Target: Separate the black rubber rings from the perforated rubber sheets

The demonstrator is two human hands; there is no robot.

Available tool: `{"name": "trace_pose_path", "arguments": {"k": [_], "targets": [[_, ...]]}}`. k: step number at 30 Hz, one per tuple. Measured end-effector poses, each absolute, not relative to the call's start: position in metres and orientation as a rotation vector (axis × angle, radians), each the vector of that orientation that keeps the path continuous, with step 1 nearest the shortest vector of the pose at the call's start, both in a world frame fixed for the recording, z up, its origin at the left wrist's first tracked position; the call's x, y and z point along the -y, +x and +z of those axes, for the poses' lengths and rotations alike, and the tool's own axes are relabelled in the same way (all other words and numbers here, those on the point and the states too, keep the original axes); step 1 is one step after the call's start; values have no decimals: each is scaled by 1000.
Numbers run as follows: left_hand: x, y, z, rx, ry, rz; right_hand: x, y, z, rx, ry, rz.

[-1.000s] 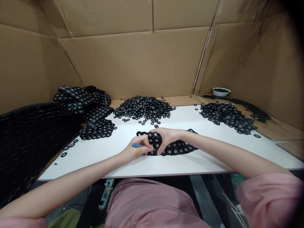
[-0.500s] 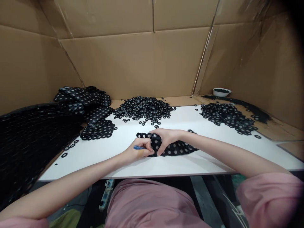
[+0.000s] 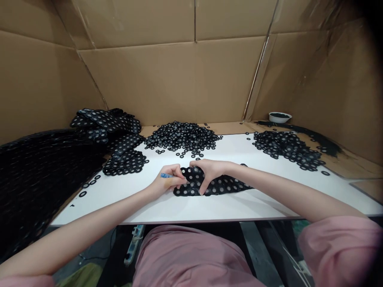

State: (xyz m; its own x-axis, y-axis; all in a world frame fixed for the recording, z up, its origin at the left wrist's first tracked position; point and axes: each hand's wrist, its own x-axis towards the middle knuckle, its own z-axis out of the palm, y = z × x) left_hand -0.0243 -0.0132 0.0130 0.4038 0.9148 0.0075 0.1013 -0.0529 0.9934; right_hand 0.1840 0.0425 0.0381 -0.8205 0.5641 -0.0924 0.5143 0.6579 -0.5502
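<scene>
**Left hand (image 3: 170, 182) pinched a blue tool (image 3: 166, 175) at the edge of a dotted black piece (image 3: 220, 186)**

The dotted black piece lay on the white board (image 3: 254, 207), near its front edge and in front of the person's pink shirt (image 3: 191, 259). Its left end stuck out past the right hand (image 3: 213, 169), and its right end ran partly behind the right forearm.

The left hand had its fingers and thumb drawn together around the slim blue tool, its fingertips at the piece's left end; the tool's tip was too small to make out. The right hand clasped the piece across its width, thumb at the near side and fingers at the far side.

Beyond the hands sat a heap of small black rings (image 3: 182, 137), with a second heap (image 3: 287, 149) farther right. A white bowl (image 3: 279, 120) with dark contents stood behind that one. On the left, a folded stack (image 3: 103, 119) of dotted material rested beside a shiny black mass (image 3: 44, 179). Cardboard walls (image 3: 227, 79) rose around the board.
</scene>
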Motion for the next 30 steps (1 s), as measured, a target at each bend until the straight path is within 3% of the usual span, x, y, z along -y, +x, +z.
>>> {"name": "trace_pose_path", "arguments": {"k": [30], "targets": [[-20, -36, -2, -945, 1747, 900, -54, 154, 14, 2528, -1010, 718]]}}
